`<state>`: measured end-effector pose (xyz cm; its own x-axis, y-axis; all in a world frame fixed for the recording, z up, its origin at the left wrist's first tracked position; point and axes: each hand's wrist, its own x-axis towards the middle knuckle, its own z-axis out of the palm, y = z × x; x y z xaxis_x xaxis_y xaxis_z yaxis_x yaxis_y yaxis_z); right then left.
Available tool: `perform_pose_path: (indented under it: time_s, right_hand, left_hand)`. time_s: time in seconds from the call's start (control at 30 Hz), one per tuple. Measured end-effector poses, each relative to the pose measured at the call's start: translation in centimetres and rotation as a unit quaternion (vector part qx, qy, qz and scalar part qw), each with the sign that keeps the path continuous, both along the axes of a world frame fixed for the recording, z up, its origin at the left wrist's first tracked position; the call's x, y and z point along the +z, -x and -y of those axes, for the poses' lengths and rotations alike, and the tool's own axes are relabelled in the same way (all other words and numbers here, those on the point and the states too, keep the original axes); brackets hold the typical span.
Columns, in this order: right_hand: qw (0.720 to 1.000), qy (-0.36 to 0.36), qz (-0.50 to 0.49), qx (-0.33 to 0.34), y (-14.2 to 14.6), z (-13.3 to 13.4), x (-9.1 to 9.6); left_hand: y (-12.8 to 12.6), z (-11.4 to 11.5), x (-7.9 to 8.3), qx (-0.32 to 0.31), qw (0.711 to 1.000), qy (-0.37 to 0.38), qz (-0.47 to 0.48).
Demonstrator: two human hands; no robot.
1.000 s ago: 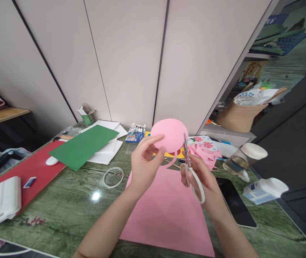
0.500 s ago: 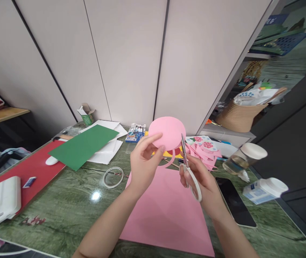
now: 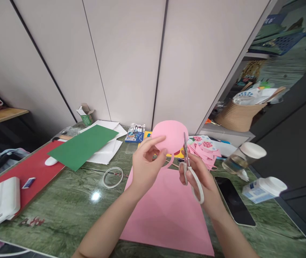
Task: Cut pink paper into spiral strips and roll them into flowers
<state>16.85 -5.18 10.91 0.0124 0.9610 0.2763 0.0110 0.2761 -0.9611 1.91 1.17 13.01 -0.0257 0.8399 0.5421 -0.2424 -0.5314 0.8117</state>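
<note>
My left hand (image 3: 144, 166) pinches a round pink paper disc (image 3: 172, 135) and holds it up above the table. A thin curled pink strip (image 3: 169, 163) hangs from the disc's lower edge. My right hand (image 3: 199, 175) grips white-handled scissors (image 3: 190, 168), blades pointing up at the disc's right edge. Below both hands a large pink sheet (image 3: 169, 211) lies flat on the green marble table (image 3: 69, 211).
A green sheet (image 3: 83, 146) on white paper and a red sheet (image 3: 31, 170) lie at left, a tape ring (image 3: 113, 177) nearby. A black phone (image 3: 233, 205), a glue bottle (image 3: 243, 157) and a white jar (image 3: 264, 189) lie right. Pink cut-outs (image 3: 205, 148) and a paint set (image 3: 136, 133) sit behind.
The disc has turned slightly in my left hand and the scissors have shifted a little along its right edge. Nothing else has moved.
</note>
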Motion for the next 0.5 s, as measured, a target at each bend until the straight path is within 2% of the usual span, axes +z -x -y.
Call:
perform_pose_path:
  time_s: [0.5]
  right_hand:
    - [1.0,-0.01,0.005,0.0,0.02,0.03,-0.02]
  left_hand:
    - [0.27,0.05,0.19,0.012,1.0,0.001,0.0]
